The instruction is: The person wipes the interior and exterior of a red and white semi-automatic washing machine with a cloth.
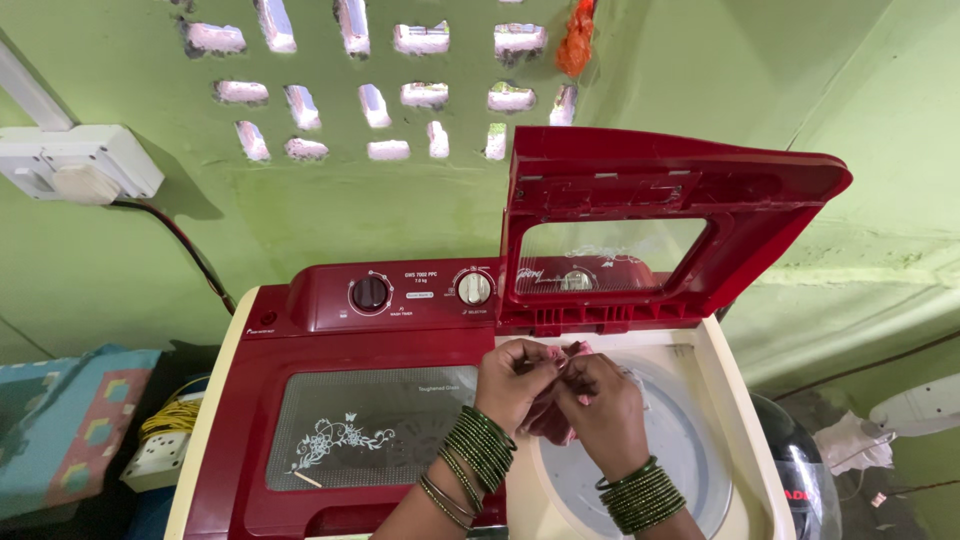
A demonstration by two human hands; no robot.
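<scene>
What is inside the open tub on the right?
A pale round cover shows inside the tub. The hands and pink cloth hide its left part.

A white plastic switchboard sits on the green wall, below a lattice vent with an orange rag. A yellow coiled cord lies beside a patterned blue cloth.

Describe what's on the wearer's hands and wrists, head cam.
Both forearms are bare, with no sleeves or gloves. The left hand wears a thick stack of green bangles plus a few thin gold-toned ones; the right hand wears a similar green stack.
</scene>
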